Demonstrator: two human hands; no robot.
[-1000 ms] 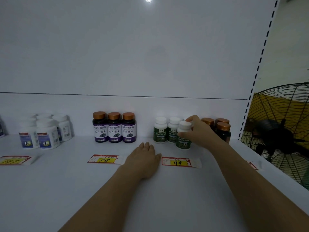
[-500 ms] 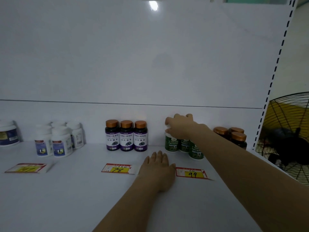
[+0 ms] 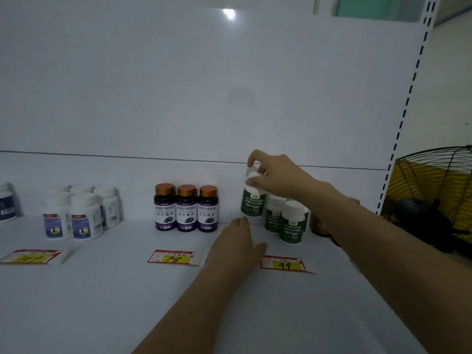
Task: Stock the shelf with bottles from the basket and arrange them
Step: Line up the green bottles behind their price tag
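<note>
The only camera rides on my head, looking forward and slightly down at the shelf (image 3: pixel 102 302) from close by; its wide lens also takes in the back panel (image 3: pixel 178 85) above.

Plain white back panel (image 3: pixel 178 85) rising behind the shelf (image 3: pixel 102 302), crossed low down by a thin dark seam (image 3: pixel 102 155) and catching a glare spot (image 3: pixel 229 13) near its top edge. At the right edge, a white slotted upright (image 3: pixel 408 98). Beyond it, a black wire fan (image 3: pixel 419 213) against a yellow surface (image 3: pixel 413 175), with pale wall (image 3: pixel 454 72) above and a teal pane (image 3: pixel 378 6) past the top right corner.
</note>
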